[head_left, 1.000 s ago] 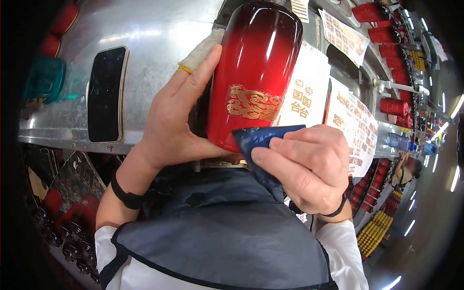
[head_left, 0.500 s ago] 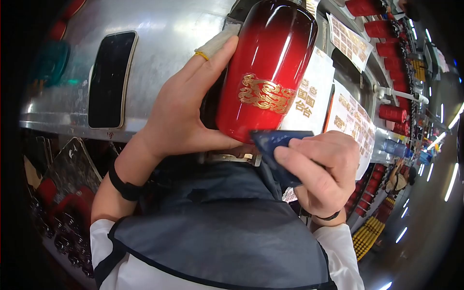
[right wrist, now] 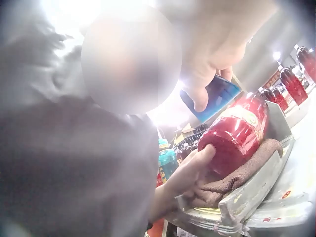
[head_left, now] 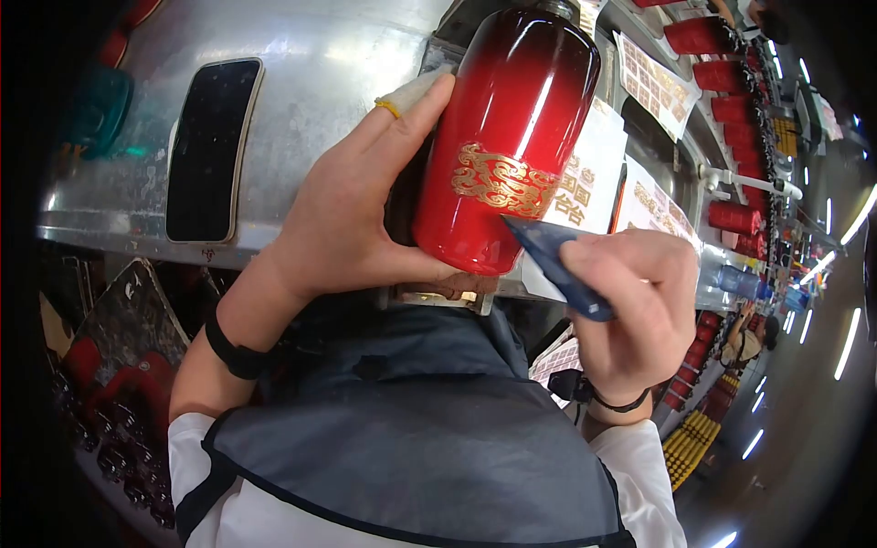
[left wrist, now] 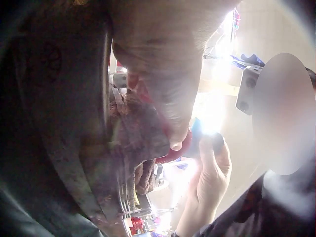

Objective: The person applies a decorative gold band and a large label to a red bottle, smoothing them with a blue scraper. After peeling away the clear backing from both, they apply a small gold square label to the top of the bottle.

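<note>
A glossy red bottle (head_left: 512, 110), dark toward its neck, lies on a brown cloth (right wrist: 252, 170) with an ornate gold decal (head_left: 498, 178) on its side. My left hand (head_left: 343, 201) grips it, thumb at the base and fingers along the side; one finger wears a pale cover with a yellow band. Between thumb and fingers my right hand (head_left: 639, 301) pinches a dark blue flat piece (head_left: 562, 265), whose pointed corner is at the decal's lower edge; whether they touch I cannot tell. The blue piece (right wrist: 212, 98) shows above the bottle in the right wrist view.
A phone (head_left: 215, 151) lies on the metal table (head_left: 301, 55) at left, near a teal container (head_left: 100, 114). Printed sheets (head_left: 658, 82) with gold designs lie right of the bottle. Red bottles (head_left: 717, 73) line the far right, and a person (head_left: 740, 342) is in the background.
The bottle and left hand have shifted right in the head view. My right hand has moved right and turned, tilting the blue piece so that it appears narrower.
</note>
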`<act>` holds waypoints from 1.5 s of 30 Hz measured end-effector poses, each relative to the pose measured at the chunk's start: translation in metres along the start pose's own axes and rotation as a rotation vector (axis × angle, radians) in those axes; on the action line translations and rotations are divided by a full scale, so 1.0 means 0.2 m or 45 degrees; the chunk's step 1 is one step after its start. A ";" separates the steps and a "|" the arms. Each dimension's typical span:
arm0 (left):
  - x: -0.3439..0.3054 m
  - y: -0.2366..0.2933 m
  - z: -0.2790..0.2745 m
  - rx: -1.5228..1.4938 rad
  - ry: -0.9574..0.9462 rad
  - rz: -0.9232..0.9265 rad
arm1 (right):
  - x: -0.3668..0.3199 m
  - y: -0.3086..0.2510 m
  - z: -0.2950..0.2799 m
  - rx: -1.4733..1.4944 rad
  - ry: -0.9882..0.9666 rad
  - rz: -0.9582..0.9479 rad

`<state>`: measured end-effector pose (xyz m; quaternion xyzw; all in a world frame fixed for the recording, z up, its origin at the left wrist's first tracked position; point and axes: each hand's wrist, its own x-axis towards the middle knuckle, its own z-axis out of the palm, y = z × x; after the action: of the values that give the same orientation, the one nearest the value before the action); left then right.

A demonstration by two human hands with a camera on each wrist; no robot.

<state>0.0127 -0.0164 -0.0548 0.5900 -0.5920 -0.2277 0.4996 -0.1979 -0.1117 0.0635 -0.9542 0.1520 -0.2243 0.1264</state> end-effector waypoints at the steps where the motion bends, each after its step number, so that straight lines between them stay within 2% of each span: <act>1: 0.00 0.00 0.00 -0.016 0.001 -0.021 | 0.02 0.02 -0.03 0.065 -0.026 0.032; 2: 0.00 0.00 0.00 -0.031 0.002 -0.042 | 0.02 0.03 -0.04 0.106 0.003 0.104; 4: 0.00 0.04 -0.01 -0.043 -0.002 -0.055 | 0.03 0.04 -0.06 0.293 0.123 0.496; 5: 0.00 0.06 -0.02 -0.059 -0.007 -0.076 | 0.06 0.09 -0.03 0.427 0.285 0.553; 8: -0.01 0.10 -0.08 -0.135 -0.022 -0.059 | 0.21 0.15 -0.09 0.661 0.093 0.764; 11: -0.05 0.09 -0.08 -0.269 0.096 -0.125 | 0.35 0.22 -0.08 0.633 -0.075 0.511; 12: -0.05 0.10 -0.07 -0.265 0.102 -0.126 | 0.39 0.24 -0.07 0.636 -0.077 0.505; 14: -0.04 0.12 -0.03 -0.297 0.329 -0.195 | 0.46 0.26 -0.04 0.682 -0.256 0.371; 17: -0.05 0.15 -0.05 -0.260 0.227 -0.321 | 0.54 0.21 0.01 0.680 -0.343 0.316; 20: -0.05 0.13 -0.03 -0.300 0.239 -0.304 | 0.59 0.14 0.02 0.652 -0.362 0.237; 22: -0.04 0.13 -0.02 -0.340 0.245 -0.291 | 0.69 -0.01 -0.07 0.318 -0.649 0.194; 23: -0.04 0.13 -0.02 -0.379 0.250 -0.278 | 0.69 0.00 -0.08 0.317 -0.649 0.193; 26: -0.03 0.14 -0.02 -0.390 0.271 -0.284 | 0.70 0.12 -0.08 0.418 -0.772 0.124; 28: -0.01 0.14 -0.02 -0.399 0.276 -0.276 | 0.73 0.21 -0.02 0.856 -0.867 0.273; 29: -0.01 0.14 -0.03 -0.406 0.281 -0.269 | 0.66 0.14 0.00 0.580 -0.575 0.179; 30: -0.01 0.14 -0.03 -0.406 0.284 -0.269 | 0.67 0.17 0.01 0.580 -0.577 0.177; 32: -0.01 0.14 -0.03 -0.412 0.265 -0.276 | 0.72 0.21 0.03 0.399 -0.617 -0.009; 34: -0.01 0.13 -0.01 -0.444 0.283 -0.279 | 0.72 0.12 -0.02 0.300 -0.646 -0.010; 36: -0.01 0.13 -0.01 -0.476 0.300 -0.282 | 0.74 0.03 -0.04 0.049 -0.778 -0.034; 40: -0.01 0.13 -0.02 -0.454 0.288 -0.280 | 0.75 0.09 -0.05 0.343 -0.753 -0.177; 42: -0.01 0.13 -0.02 -0.436 0.281 -0.282 | 0.76 0.11 -0.04 0.511 -0.827 -0.015; 43: -0.01 0.13 -0.02 -0.450 0.275 -0.293 | 0.76 0.09 -0.03 0.511 -0.828 -0.015; 45: -0.01 0.13 -0.02 -0.465 0.267 -0.303 | 0.75 0.04 0.00 0.241 -0.708 0.061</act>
<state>0.0035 -0.0087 -0.0318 0.5759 -0.4121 -0.3256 0.6265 -0.0716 -0.1717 0.1188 -0.9592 0.1126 0.0357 0.2569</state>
